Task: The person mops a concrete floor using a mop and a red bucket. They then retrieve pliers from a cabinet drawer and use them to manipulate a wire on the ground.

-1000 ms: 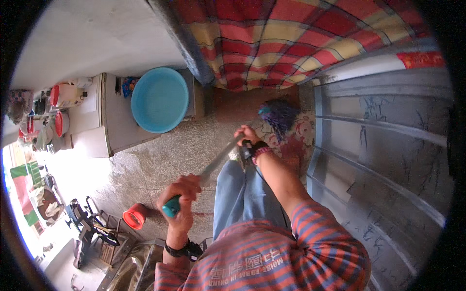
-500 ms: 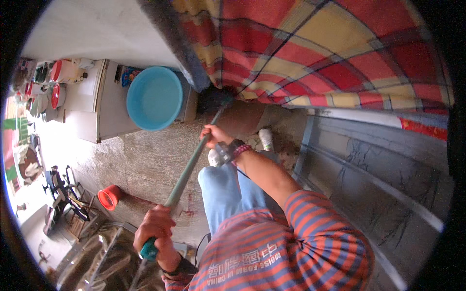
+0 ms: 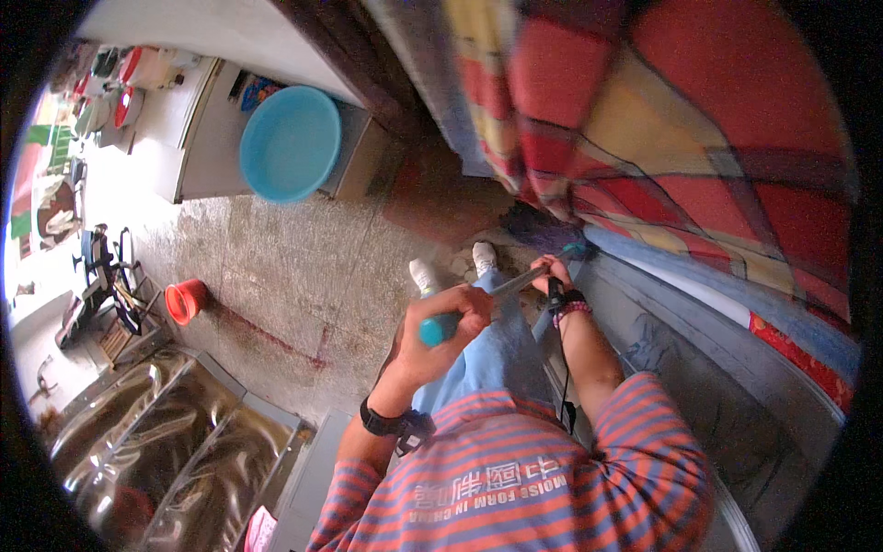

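Observation:
A broom (image 3: 517,283) with a grey-green handle slants across in front of my legs, its dark purplish bristles (image 3: 538,228) low by the foot of the checked cloth. My left hand (image 3: 464,315) is wrapped round the upper end of the handle, where a teal cap sticks out. Farther down, close to the broom's teal socket, my right hand (image 3: 552,270) grips the handle. The checked red and yellow cloth (image 3: 681,129) hangs down beside the bristles and hides part of what lies behind it.
A light blue basin (image 3: 290,145) rests on a low cabinet (image 3: 207,138) at the far left. An orange-red bucket (image 3: 187,301) stands on the concrete floor (image 3: 276,248). Grey metal framing (image 3: 662,304) runs along the right, and a clear-covered rack (image 3: 175,442) sits near left.
Both hands and the broom have swung to the right, and the bristles have moved from the far corner to beside the cloth's lower edge. My view has turned as well.

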A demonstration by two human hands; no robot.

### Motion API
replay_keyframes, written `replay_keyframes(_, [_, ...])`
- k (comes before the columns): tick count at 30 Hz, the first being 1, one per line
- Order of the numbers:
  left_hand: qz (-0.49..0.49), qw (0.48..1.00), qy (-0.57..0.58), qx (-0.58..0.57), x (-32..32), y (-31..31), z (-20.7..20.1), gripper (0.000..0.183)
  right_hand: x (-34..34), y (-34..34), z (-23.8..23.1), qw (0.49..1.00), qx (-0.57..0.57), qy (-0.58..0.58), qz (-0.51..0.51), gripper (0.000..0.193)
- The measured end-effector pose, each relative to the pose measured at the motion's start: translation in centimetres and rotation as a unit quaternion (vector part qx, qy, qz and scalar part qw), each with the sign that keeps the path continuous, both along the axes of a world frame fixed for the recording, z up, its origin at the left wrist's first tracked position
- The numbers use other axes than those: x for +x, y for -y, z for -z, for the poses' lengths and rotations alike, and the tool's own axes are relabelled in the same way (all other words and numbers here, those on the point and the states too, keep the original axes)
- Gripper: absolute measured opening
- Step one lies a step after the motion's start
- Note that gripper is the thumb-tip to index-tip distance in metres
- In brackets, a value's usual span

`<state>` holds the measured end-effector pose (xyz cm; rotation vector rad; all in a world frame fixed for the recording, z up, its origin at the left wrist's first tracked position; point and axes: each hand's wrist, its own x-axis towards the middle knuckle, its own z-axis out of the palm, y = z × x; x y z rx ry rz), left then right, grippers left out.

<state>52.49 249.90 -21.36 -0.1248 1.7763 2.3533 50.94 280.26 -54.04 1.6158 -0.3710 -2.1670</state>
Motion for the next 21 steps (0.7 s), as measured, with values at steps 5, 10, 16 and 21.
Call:
replay_keyframes(5, [-0.073, 0.994, -0.073, 0.035, 1.0, 4.1, 0.0, 0.025, -3.3, 6.0, 1.6, 0.987, 0.002, -0.131, -0.095, 0.029])
replay_keyframes(10, [-0.178, 0.977, -0.088, -0.076, 4.0, 11.6, -1.7, 0.029, -7.2, 23.1, 3.8, 0.969, -0.016, -0.134, -0.208, 0.033])
replay_keyframes(16, [-0.317, 0.914, -0.140, -0.211, 11.6, 15.7, -4.2, 0.040, -6.0, 39.2, -0.3, 0.892, -0.041, -0.232, -0.386, 0.033])
replay_keyframes(21, [-0.317, 0.913, -0.155, -0.204, 14.2, 15.0, -5.3, 0.047, -5.2, 38.1, -2.4, 0.878, -0.075, -0.249, -0.401, 0.028])
